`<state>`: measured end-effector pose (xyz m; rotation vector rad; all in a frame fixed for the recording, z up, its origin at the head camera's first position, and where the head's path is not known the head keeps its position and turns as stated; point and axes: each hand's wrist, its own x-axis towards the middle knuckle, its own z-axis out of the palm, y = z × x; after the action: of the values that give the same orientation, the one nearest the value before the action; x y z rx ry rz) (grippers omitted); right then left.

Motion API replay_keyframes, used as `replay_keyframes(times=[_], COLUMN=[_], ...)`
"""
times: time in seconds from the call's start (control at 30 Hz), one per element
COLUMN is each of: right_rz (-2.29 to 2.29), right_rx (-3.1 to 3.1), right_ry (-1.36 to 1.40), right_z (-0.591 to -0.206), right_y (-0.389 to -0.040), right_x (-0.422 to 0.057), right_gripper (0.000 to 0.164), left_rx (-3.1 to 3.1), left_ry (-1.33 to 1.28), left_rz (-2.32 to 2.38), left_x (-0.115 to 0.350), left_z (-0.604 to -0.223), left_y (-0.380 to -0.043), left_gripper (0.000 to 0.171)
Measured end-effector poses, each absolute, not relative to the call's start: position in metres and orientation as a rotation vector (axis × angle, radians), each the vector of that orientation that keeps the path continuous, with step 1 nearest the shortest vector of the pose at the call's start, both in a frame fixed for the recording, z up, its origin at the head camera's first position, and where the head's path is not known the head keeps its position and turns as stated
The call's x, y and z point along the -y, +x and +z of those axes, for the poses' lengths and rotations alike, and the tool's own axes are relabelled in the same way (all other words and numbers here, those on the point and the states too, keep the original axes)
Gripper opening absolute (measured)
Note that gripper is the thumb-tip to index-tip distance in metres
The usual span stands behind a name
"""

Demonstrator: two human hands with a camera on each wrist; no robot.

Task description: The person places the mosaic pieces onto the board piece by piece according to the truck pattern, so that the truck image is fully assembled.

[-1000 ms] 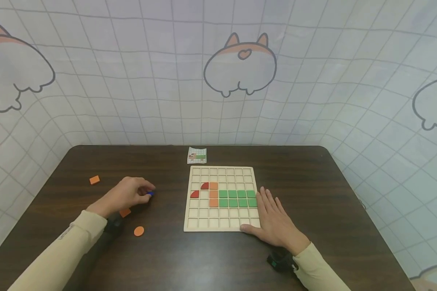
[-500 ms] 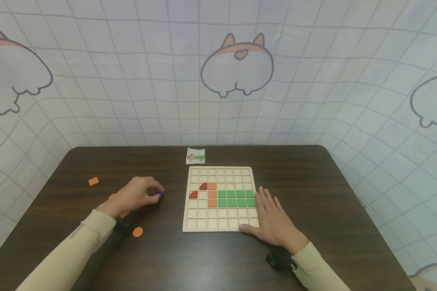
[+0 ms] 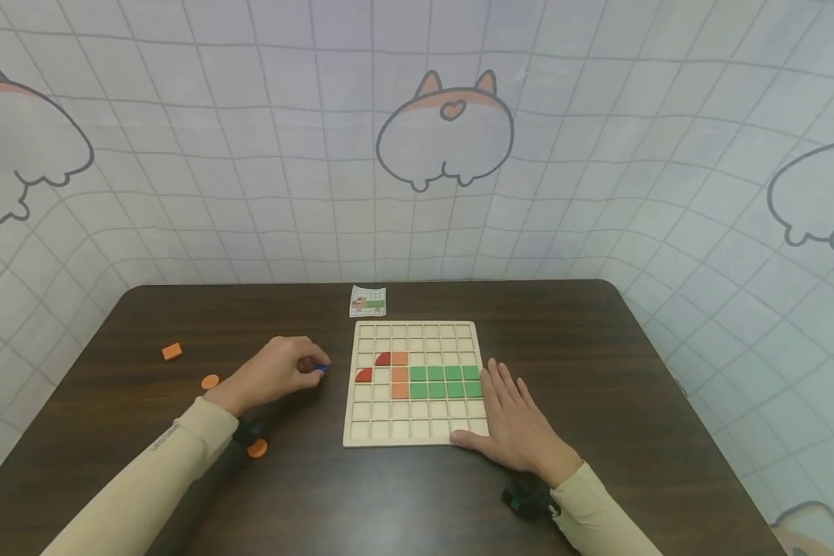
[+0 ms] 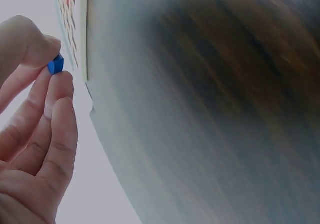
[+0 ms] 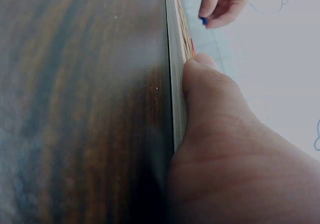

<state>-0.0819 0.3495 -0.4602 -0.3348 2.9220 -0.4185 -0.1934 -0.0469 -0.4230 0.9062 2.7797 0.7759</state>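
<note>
Between thumb and fingertips my left hand (image 3: 278, 374) pinches a small blue piece (image 4: 56, 64), held above the table just left of the board. The pale wooden grid board (image 3: 417, 432) lies at the middle of the table. Flat, with straight fingers, my right hand (image 3: 521, 425) rests along the board's right edge, its thumb over the near right corner. On the board sit several green square tiles (image 3: 444, 381), a column of orange squares (image 3: 399, 374) and two red quarter-round tiles (image 3: 364, 375). The blue piece's full shape is partly hidden by the fingers.
A small printed pattern card (image 3: 368, 302) lies behind the board. At the left of the dark table (image 3: 361, 502) are a loose orange block (image 3: 171, 352) and an orange disc (image 3: 210, 381); another orange disc (image 3: 257, 448) lies nearer, beside the left wrist.
My left hand has moved right, toward the board, with the blue piece. An orange disc it covered now shows, while an orange piece under the wrist is hidden. The right hand stays on the board.
</note>
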Motion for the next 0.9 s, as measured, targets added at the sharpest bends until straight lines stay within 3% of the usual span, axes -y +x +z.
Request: replay_keyframes(times=[0.9], right_rz=[-0.397], right_rx=[-2.916], right_ry=[-0.314], right_z=[-0.461], right_y=[-0.081], right_x=[-0.349], right_gripper=[0.122], left_rx=[-2.715], left_ry=[0.985], left_rz=[0.909], left_x=[-0.016], left_z=[-0.407], left_y=[-0.193], left_gripper=[0.019])
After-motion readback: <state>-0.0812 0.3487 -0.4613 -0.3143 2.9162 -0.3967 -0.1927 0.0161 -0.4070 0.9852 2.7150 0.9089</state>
